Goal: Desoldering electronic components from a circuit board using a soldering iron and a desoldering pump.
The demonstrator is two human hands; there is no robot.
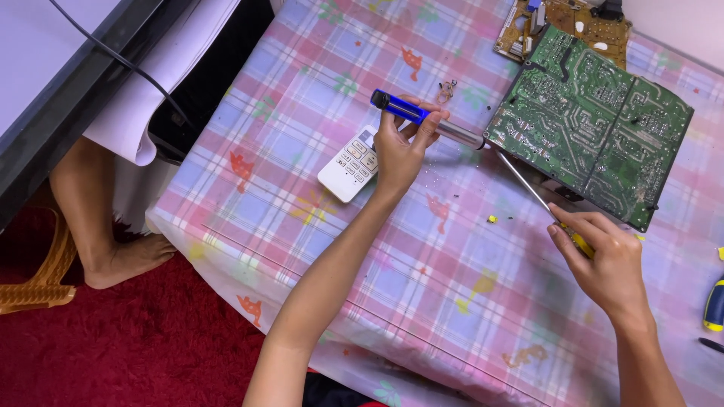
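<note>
1. Left hand (398,151) grips a blue desoldering pump (422,119), its tip touching the green circuit board's (596,120) left edge.
2. Right hand (607,260) pinches a yellow-handled soldering iron (539,197), angled up-left toward that same edge on the desk (302,188).

A pink checked tablecloth (317,113) covers the table above red carpet (151,339).

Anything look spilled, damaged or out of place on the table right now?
Small dark specks and a yellow fragment lie scattered on the checked tablecloth beside the green circuit board, between the left hand and right hand. Otherwise nothing stands out.
</note>
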